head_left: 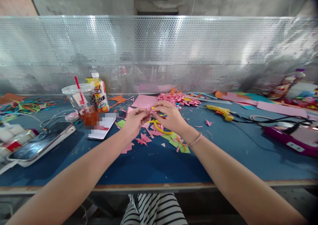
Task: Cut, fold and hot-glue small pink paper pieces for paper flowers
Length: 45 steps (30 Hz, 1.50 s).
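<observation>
A blue worktop [149,165] runs before a perforated metal screen [159,52], strewn with paper scraps [144,139]. Above its middle, the left hand [134,120] and right hand [170,116] meet, both grips pinched on a small pink paper piece [149,112], over yellow scissors [161,128]. A glue gun [221,111] lies well right.

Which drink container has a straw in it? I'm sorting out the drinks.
The clear plastic cup with the red straw, at the left of the table. The orange juice bottle right behind it has a white screw cap instead.
</observation>
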{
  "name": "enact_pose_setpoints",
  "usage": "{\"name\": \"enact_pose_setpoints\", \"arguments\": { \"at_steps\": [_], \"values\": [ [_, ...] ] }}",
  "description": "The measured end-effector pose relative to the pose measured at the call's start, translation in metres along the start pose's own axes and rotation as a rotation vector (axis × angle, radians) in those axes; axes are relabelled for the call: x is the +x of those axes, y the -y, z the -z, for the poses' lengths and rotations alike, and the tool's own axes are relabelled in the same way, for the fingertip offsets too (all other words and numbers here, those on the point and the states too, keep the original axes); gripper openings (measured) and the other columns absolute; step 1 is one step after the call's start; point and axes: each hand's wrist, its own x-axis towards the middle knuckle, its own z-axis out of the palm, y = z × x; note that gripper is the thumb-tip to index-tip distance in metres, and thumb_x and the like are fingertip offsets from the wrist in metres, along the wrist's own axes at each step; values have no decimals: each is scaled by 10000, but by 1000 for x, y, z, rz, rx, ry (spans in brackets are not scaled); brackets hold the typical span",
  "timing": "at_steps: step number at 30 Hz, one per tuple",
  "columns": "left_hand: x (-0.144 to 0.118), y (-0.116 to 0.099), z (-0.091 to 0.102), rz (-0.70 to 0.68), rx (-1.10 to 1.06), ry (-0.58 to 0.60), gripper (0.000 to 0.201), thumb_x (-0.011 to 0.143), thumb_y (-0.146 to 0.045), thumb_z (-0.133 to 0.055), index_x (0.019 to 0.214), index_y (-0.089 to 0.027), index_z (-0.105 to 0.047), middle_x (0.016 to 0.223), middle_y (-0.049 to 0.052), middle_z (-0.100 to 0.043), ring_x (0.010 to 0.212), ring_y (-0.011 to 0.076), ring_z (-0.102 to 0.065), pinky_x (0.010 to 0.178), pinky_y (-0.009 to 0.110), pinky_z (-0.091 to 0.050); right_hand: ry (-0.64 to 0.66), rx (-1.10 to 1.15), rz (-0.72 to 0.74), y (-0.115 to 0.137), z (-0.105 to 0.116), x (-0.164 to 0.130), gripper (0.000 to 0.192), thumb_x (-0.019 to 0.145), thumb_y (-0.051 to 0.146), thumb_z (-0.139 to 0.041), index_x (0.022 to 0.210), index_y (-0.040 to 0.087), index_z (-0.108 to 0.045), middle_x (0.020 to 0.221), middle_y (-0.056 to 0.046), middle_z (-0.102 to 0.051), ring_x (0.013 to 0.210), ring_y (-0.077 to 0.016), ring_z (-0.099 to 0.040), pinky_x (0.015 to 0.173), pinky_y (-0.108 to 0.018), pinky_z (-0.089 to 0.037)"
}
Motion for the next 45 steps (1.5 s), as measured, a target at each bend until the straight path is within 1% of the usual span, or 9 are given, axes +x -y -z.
{"name": "enact_pose_setpoints", "arguments": {
  "at_steps": [9,16,18,23,27,31,35,42,45],
  "values": [
    [3,3,3,-17,33,19,112,596,-133,-682,624,-120,-574,603,7,-619,624,87,-607,733,249,-479,10,51,-82,-5,-1,1,103,728,172,-596,746,209,-690,856,-47,-648,809,-149,-601,757,-319,-496],
    [3,2,2,-18,74,-17,108,598,-130,-670,611,-117,-564,588,9,-611,572,78,-588,691,239,-477,56,138,-145,1,-1,2,103,727,191,-592,733,223,-689,815,-33,-657,777,-148,-605,736,-311,-495],
    [3,1,3,3,74,-34,93,607,-124,-660,608,-116,-568,581,11,-608,564,76,-585,670,228,-477,66,204,-211,4,-1,2,103,735,199,-576,763,206,-675,793,-34,-652,756,-144,-604,708,-298,-496],
    [2,-1,1,86,94,-50,71,610,-96,-649,631,-110,-583,577,20,-609,543,88,-591,637,235,-493,-24,347,-495,5,0,7,95,739,224,-539,782,155,-587,731,-40,-618,650,-128,-582,598,-273,-478],
    [0,0,-1,92,127,-24,63,618,-51,-624,653,-97,-597,583,22,-612,540,91,-598,617,229,-496,59,351,-587,3,0,8,115,712,253,-551,655,153,-547,608,-11,-564,551,-108,-521,531,-255,-431],
    [-2,1,-3,82,110,-12,96,616,-33,-624,694,-89,-624,614,35,-634,563,103,-616,656,246,-511,83,370,-602,2,-2,7,131,702,254,-545,610,163,-525,546,17,-516,505,-89,-467,489,-228,-386],
    [-2,1,-4,85,53,-1,146,604,-4,-621,723,-88,-633,624,46,-648,603,127,-636,739,293,-517,75,392,-611,1,-3,6,102,689,231,-543,615,161,-535,567,14,-527,514,-88,-475,494,-225,-385],
    [-2,4,-3,56,42,9,194,585,25,-615,733,-100,-624,660,32,-645,641,123,-638,794,323,-503,58,310,-616,0,-2,7,108,676,215,-549,579,167,-543,550,13,-545,514,-92,-487,506,-230,-394],
    [-2,5,-2,38,54,60,233,571,31,-615,760,-105,-638,693,35,-661,665,120,-641,796,304,-497,63,258,-621,3,-1,7,106,674,203,-554,575,166,-547,556,7,-555,511,-94,-496,503,-232,-394]
  ]
}}
